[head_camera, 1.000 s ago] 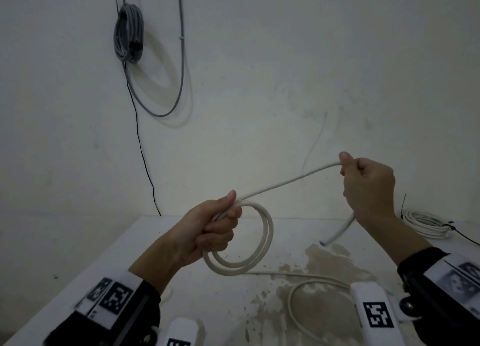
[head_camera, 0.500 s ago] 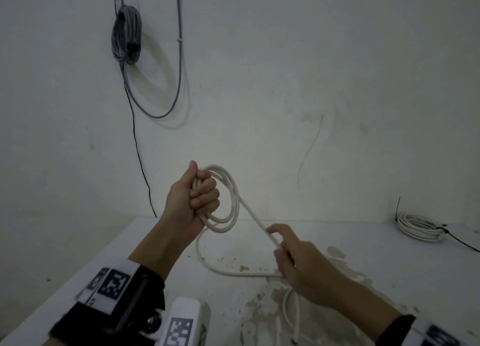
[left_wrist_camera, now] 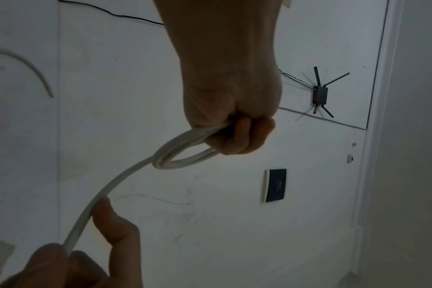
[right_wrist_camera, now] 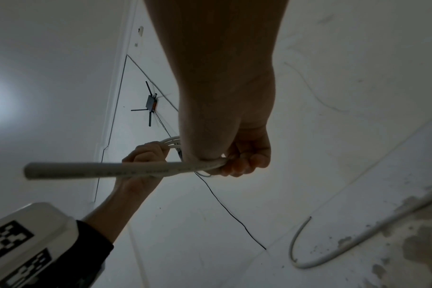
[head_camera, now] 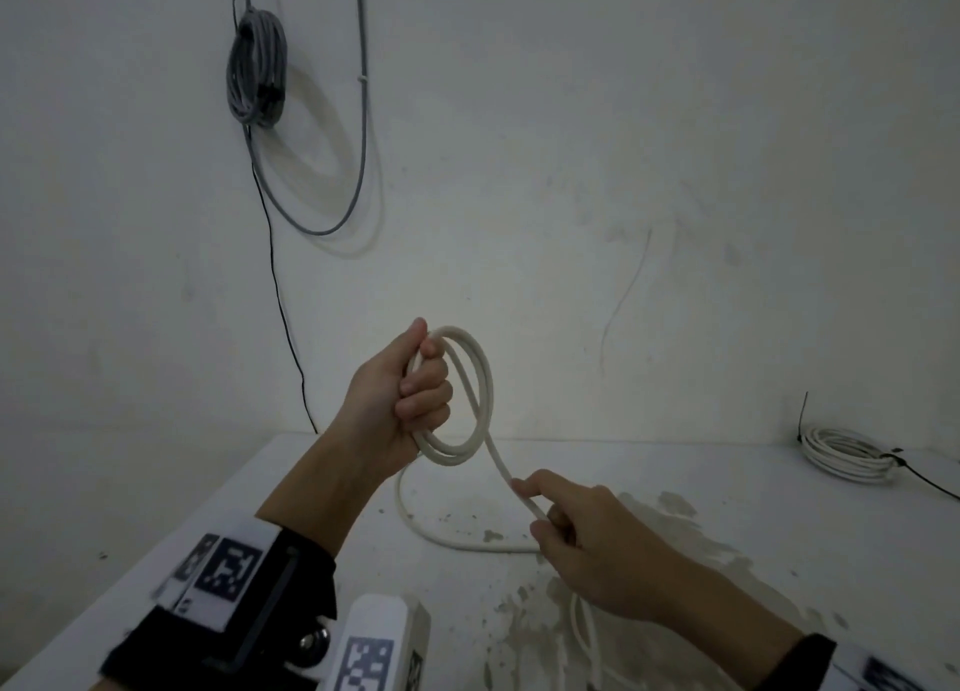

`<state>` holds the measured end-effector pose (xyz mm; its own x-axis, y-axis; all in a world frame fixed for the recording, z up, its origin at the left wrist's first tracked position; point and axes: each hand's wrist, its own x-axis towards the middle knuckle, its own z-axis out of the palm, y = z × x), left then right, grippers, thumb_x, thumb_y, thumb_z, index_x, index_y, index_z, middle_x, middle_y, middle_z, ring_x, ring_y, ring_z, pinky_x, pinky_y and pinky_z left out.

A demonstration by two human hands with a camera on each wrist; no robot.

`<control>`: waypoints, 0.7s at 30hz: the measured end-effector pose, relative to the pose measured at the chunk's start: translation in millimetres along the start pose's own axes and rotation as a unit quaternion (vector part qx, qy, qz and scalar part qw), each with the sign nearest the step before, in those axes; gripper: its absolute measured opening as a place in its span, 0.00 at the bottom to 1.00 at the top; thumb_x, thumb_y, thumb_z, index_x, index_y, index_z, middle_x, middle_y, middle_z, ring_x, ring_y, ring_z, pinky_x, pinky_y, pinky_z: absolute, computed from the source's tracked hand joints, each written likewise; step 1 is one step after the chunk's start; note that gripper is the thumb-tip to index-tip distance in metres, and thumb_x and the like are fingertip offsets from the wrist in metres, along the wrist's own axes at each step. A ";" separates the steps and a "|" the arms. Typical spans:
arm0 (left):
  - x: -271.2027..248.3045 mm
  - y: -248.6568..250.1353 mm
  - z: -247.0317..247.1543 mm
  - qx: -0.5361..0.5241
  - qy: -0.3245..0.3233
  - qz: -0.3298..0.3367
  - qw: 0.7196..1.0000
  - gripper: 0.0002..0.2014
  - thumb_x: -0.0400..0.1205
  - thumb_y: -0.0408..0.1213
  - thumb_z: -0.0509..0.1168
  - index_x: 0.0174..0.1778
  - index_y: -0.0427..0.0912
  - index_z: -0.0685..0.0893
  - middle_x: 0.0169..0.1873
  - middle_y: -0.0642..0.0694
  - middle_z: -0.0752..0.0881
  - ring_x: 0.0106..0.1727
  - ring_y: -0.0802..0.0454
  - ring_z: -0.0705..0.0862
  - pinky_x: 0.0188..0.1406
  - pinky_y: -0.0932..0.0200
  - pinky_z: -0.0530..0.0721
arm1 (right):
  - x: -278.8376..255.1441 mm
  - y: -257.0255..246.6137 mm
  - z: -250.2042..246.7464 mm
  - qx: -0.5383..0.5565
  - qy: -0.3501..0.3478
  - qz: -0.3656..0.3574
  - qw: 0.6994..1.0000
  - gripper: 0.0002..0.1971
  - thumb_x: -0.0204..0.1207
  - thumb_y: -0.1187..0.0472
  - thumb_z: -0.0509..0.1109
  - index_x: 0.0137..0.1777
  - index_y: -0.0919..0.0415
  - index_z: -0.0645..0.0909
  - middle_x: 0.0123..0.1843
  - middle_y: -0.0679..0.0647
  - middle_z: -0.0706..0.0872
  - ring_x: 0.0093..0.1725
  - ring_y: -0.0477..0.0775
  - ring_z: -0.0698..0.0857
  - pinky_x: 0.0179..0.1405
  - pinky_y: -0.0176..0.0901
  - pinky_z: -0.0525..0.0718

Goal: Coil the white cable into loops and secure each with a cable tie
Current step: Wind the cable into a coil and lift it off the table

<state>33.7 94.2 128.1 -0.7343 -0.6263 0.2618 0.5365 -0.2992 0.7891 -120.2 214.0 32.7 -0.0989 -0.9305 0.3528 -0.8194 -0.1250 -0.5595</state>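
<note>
Head view: white cable [head_camera: 480, 384] behaving springy, semi-stiff, light; gripping where turns cross is keeping coil from unwinding. Left hand [head_camera: 402, 394] fisting round two, perhaps three, loops above table [head_camera: 727, 482]. Right hand [head_camera: 582, 540] pinching slack strand below coil. Jacket looking smooth, off-white.

Inside your left hand [head_camera: 400, 404] the curled fingers hide how many turns of the white cable [head_camera: 480, 378] they clasp; below your right hand [head_camera: 587, 545] the cable runs off the head view's lower edge, its far end unseen; the print along the cable near your right hand's fingers in the right wrist view is too blurred to read.
</note>
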 end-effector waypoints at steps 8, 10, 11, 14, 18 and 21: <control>0.4 -8.9 -2.5 -0.029 0.003 0.030 0.999 0.14 0.81 0.41 0.49 0.30 0.42 0.69 0.14 0.53 0.64 0.11 0.62 0.61 0.12 0.68 0.57 | -3.6 -10.9 1.1 0.071 -0.031 0.020 0.997 0.18 0.82 0.63 0.61 0.69 0.46 0.75 0.25 0.50 0.78 0.24 0.47 0.75 0.29 0.37 0.77; 0.8 -12.9 0.7 0.012 -0.001 0.060 0.998 0.12 0.83 0.36 0.48 0.34 0.42 0.69 0.17 0.53 0.67 0.15 0.60 0.66 0.14 0.68 0.65 | -3.5 -16.6 -0.4 0.141 -0.033 0.039 0.989 0.12 0.82 0.64 0.60 0.58 0.50 0.81 0.26 0.52 0.80 0.26 0.49 0.79 0.34 0.45 0.84; 1.4 -16.3 3.3 0.054 0.008 0.085 0.995 0.13 0.86 0.35 0.47 0.36 0.41 0.69 0.18 0.52 0.70 0.17 0.58 0.70 0.17 0.67 0.71 | -3.5 -20.1 -2.0 0.186 -0.038 0.051 0.980 0.09 0.82 0.62 0.60 0.53 0.54 0.83 0.26 0.51 0.82 0.27 0.49 0.81 0.37 0.49 0.85; 1.0 -28.2 8.9 0.228 0.024 0.158 0.960 0.14 0.89 0.35 0.45 0.42 0.36 0.72 0.27 0.46 0.83 0.29 0.52 0.85 0.32 0.61 0.85 | -2.2 -32.5 -6.6 0.362 -0.087 0.039 0.927 0.13 0.73 0.59 0.60 0.46 0.58 0.87 0.31 0.57 0.87 0.32 0.57 0.87 0.41 0.51 0.85; -1.6 -38.5 6.9 0.389 0.004 0.207 0.898 0.15 0.89 0.35 0.43 0.47 0.35 0.73 0.47 0.39 0.88 0.45 0.47 0.90 0.45 0.56 0.88 | -0.7 -46.7 -20.5 0.526 -0.112 0.011 0.843 0.21 0.75 0.57 0.55 0.55 0.73 0.82 0.46 0.75 0.87 0.49 0.73 0.86 0.49 0.55 0.85; -4.4 -40.9 4.9 0.444 -0.003 0.203 0.873 0.12 0.88 0.38 0.44 0.48 0.35 0.70 0.48 0.43 0.88 0.38 0.47 0.90 0.39 0.52 0.90 | 1.5 -54.4 -28.7 0.581 -0.085 0.064 0.807 0.37 0.80 0.41 0.46 0.51 0.76 0.82 0.47 0.79 0.86 0.49 0.75 0.87 0.49 0.56 0.86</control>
<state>13.0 112.8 97.4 -0.5627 -0.5462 0.6205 0.2206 0.6242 0.7495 -92.0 229.3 85.3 0.0196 -0.9829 0.1832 0.2830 -0.1703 -0.9439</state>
